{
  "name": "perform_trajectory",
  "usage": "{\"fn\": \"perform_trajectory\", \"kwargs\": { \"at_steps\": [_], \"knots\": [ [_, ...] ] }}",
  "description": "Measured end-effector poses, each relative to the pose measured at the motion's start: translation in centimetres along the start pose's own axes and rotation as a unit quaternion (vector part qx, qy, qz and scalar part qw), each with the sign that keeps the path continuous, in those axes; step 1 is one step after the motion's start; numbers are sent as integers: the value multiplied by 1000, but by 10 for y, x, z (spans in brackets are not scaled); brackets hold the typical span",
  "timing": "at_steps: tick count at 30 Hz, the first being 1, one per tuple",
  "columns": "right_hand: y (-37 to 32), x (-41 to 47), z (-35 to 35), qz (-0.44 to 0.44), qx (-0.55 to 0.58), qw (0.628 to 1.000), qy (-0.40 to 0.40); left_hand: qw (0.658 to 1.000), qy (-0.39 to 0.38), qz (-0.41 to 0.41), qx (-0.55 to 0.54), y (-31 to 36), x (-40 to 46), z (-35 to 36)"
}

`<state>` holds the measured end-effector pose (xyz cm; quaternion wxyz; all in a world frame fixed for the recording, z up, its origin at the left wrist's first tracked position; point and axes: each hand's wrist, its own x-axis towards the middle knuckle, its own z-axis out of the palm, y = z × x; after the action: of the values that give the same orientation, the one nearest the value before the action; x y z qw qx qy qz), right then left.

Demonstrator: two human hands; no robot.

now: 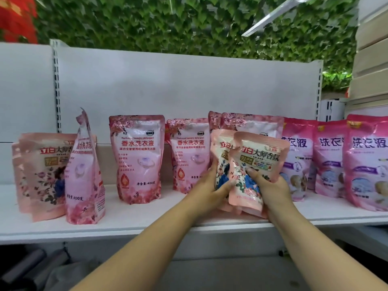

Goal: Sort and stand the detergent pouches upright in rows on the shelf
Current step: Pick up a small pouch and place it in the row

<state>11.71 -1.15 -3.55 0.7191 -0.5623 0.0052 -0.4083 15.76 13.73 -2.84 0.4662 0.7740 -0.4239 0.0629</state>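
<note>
We see a white shelf (147, 221) with a white back panel (178, 91); green leaf wall (189, 22) above, red decor (14, 15) top left. Pale floral pouches (39, 175) stand far left, a rose pouch (84, 171) leans beside them, two more rose pouches (137, 158) upright mid-shelf, magenta pouches (365, 162) right, the last cut off by the frame. Below the shelf it is dark and blurred, hard to read. Our left hand (212, 192) grips a floral pouch (222, 164), mostly hidden behind the front floral pouch (256, 164), which our right hand (270, 185) holds, thumb pressed on its face, fingers curled behind, just above the shelf front.
</note>
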Motion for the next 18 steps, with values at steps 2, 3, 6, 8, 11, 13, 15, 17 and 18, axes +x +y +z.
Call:
{"fn": "perform_trajectory", "kwargs": {
  "at_steps": [2,3,6,8,11,13,15,17,18],
  "knots": [
    [1,0,-1,-1,17,1000,12,1000,10,3,9,3,2,5],
    [1,0,-2,0,25,1000,19,1000,8,4,23,4,4,7],
    [-1,0,-4,-1,33,999,40,994,-11,-46,95,12,9,12],
    [-2,0,-6,0,32,999,44,993,-7,-79,90,22,9,17],
    [-5,-2,-5,3,38,998,44,992,17,-94,85,29,8,25],
    [-6,-4,-4,3,36,998,50,991,30,-99,85,28,9,28],
    [-8,-4,-3,6,30,998,55,992,36,-102,68,28,10,27],
    [-7,-4,-3,17,27,998,60,993,41,-108,22,25,13,23],
    [-7,-5,-2,23,24,998,56,993,43,-113,-3,23,14,21]
  ]
}}
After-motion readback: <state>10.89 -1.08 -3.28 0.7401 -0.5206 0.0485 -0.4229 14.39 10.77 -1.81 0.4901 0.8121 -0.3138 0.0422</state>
